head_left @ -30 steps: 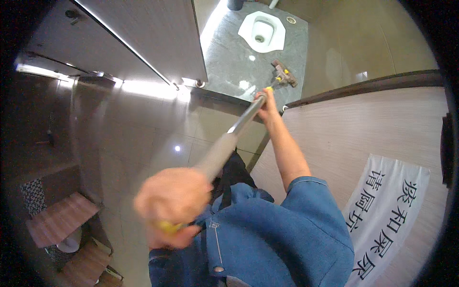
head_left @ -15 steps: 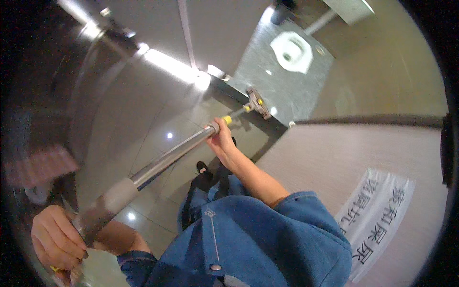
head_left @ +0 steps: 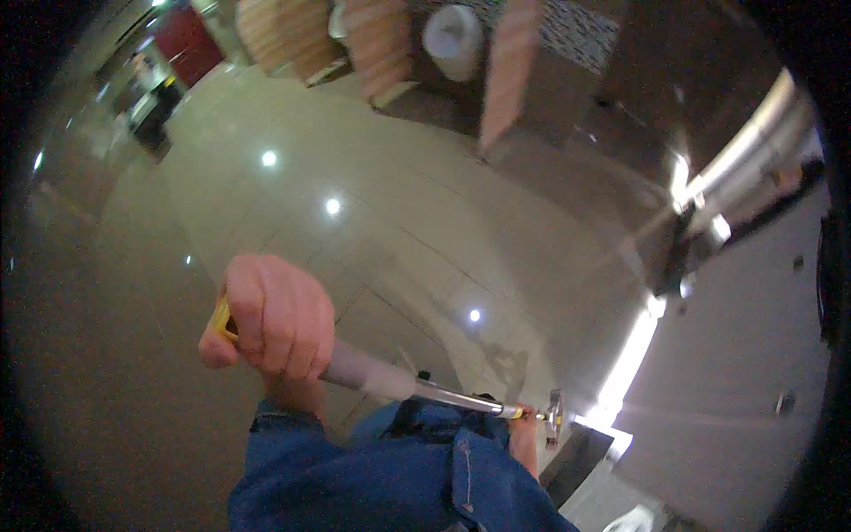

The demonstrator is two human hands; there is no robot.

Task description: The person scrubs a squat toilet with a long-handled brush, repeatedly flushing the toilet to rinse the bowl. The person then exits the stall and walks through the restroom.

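Observation:
A long mop with a metal pole (head_left: 456, 398) and a thick grey grip (head_left: 368, 372) slants across in front of my body. My left hand (head_left: 279, 315) is closed round its upper end, where a yellow part (head_left: 222, 319) shows between the fingers. Farther down, my right hand (head_left: 525, 427) is wrapped round the pole beside a yellow collar; its fingers show only small. Just beyond that hand is the narrow mop head (head_left: 555, 417), near the dark step (head_left: 572, 465) of a toilet stall. Whether the head touches the floor I cannot tell.
Shiny floor tiles (head_left: 399, 204) reflect the ceiling lights. Urinals (head_left: 452, 40) stand between wooden dividers (head_left: 510, 75) at the far side. A grey stall panel (head_left: 727, 372) rises at the right, above a white squat toilet (head_left: 634, 519). A red door (head_left: 188, 44) is far left.
My view has swung left, away from the stall, so the urinals and wider floor now show. Both hands keep their hold on the mop, which now lies lower right in view.

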